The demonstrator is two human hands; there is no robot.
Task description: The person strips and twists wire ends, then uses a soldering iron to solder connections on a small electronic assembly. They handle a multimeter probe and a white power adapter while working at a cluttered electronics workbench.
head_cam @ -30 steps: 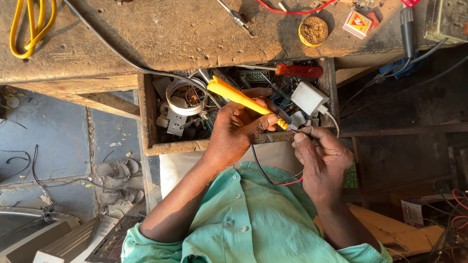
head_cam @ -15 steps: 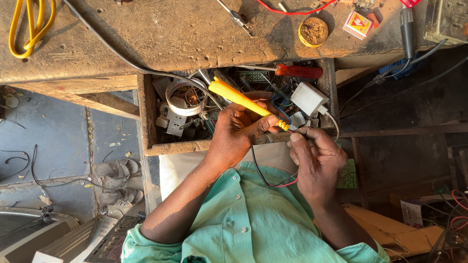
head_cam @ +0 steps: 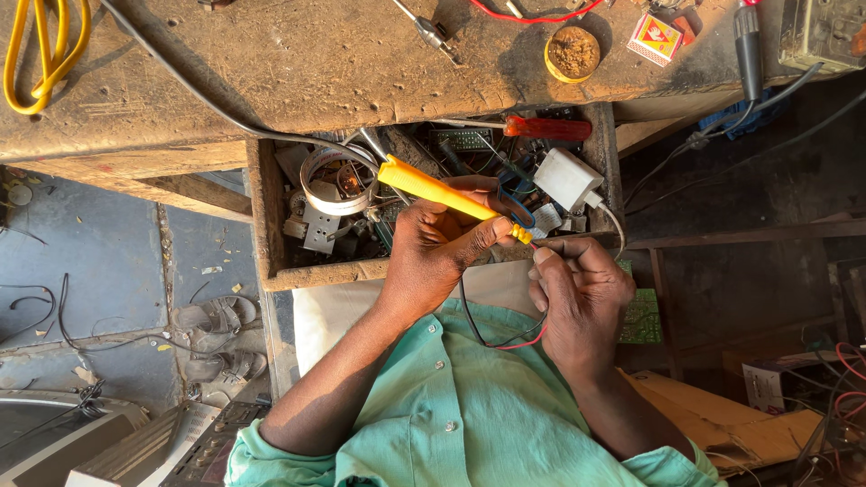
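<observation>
My left hand (head_cam: 442,243) grips a yellow-handled soldering iron (head_cam: 424,185), with its cord running up over the wooden bench (head_cam: 271,81). The iron's tip end points right, toward the fingertips of my right hand (head_cam: 577,293). My right hand pinches thin red and black wires (head_cam: 507,340) that loop down over my green shirt. Both hands meet just at the front edge of an open wooden drawer (head_cam: 316,272). What sits at the tip itself is too small to make out.
The drawer holds several parts, a metal ring (head_cam: 336,180), a white adapter (head_cam: 568,178) and a red-handled screwdriver (head_cam: 550,128). On the bench are a round yellow tin (head_cam: 573,52), a small box (head_cam: 656,38) and a yellow cable (head_cam: 45,54). Sandals (head_cam: 216,316) lie on the floor at left.
My right hand has edged a little left, closer to the iron's tip. The left hand and the iron have barely moved.
</observation>
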